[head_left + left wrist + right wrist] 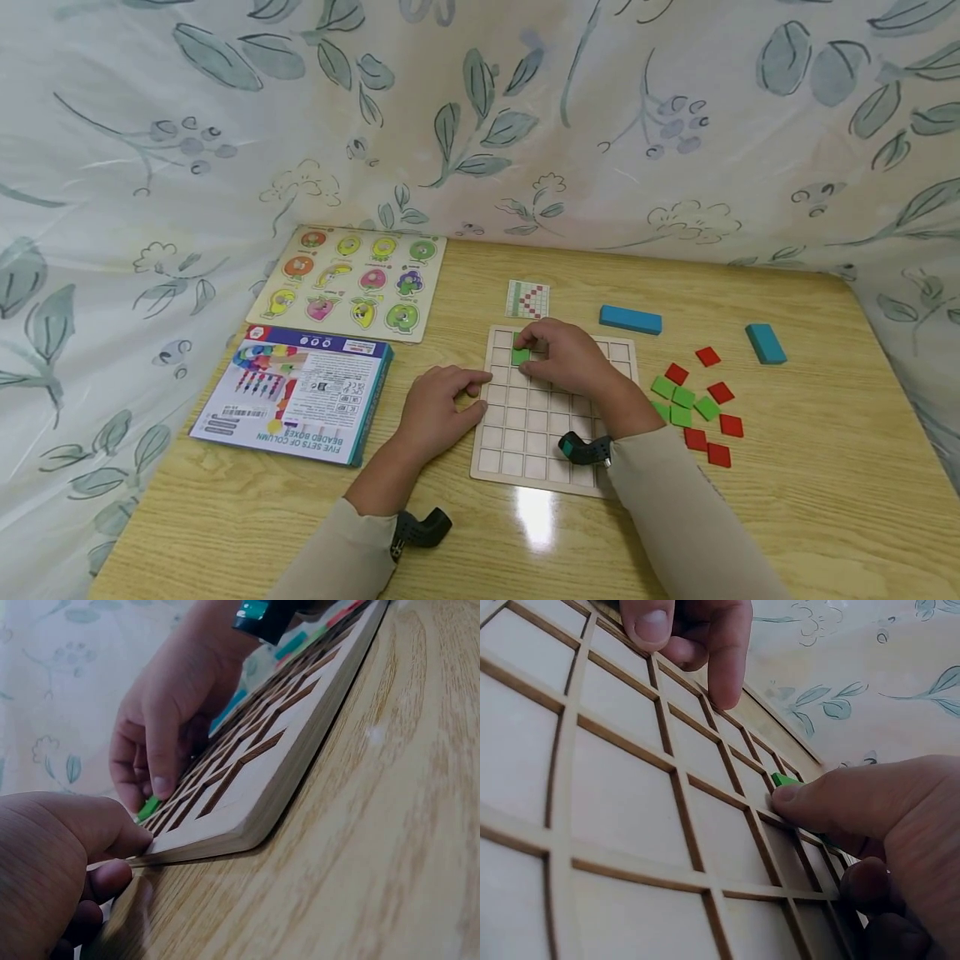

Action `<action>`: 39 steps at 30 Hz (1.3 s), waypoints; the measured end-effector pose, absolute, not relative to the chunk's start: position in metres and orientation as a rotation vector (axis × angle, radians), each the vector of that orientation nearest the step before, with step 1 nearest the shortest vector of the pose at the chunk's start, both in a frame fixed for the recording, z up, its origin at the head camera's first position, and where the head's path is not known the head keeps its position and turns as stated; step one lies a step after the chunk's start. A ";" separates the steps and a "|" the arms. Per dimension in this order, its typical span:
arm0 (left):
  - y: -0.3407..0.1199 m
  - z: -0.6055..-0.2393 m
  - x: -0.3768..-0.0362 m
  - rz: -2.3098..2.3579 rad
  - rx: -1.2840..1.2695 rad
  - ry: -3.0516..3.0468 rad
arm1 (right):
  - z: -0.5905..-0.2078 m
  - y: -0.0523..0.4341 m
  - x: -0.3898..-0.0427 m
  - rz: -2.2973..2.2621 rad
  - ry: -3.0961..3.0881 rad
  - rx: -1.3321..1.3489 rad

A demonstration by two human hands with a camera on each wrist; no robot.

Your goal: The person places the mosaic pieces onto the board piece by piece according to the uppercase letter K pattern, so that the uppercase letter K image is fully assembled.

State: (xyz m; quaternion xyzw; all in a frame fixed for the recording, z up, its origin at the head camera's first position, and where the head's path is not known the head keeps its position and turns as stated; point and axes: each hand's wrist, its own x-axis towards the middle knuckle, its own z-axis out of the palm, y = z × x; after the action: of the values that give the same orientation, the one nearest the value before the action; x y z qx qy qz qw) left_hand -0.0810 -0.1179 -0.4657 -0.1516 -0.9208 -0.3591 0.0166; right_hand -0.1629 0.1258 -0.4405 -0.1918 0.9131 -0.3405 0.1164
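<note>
Beige sleeves reach in from the near edge of the view, across a wood-grained tabletop, toward a gridded wooden board. Past the cuffs the hands are apart: the right hand pinches a green tile between thumb and finger, at the far end of the grid's second column from the left. More green shows by the fingertip; whether that is a second piece, I cannot tell. The left hand grasps nothing, its fingers relaxed and the forefinger touching the board's left rim. In the right wrist view a corner of the tile stands proud of the wooden ribs, so it may not be seated flat: pushed down at a slant, it could catch on a rib or spring out sideways. Such a light touch on the rim would probably do little against the board sliding under a firm press. Loose green tiles and red tiles lie near the sleeve on that side, where a careless pull back could scatter them. Over the board's near right part, the black device on the wrist might snag a rib.
</note>
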 end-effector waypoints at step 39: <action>-0.118 -0.466 -0.081 -1.108 -0.450 -2.888 | -0.440 0.150 -0.142 -1.231 2.717 -0.602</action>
State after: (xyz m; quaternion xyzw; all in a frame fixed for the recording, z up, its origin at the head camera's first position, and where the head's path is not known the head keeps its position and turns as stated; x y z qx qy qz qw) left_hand -0.0808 -0.1179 -0.4660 -0.1438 -0.9239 -0.3544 0.0080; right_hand -0.1421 0.1500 -0.4400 -0.1977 0.8918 -0.4040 0.0491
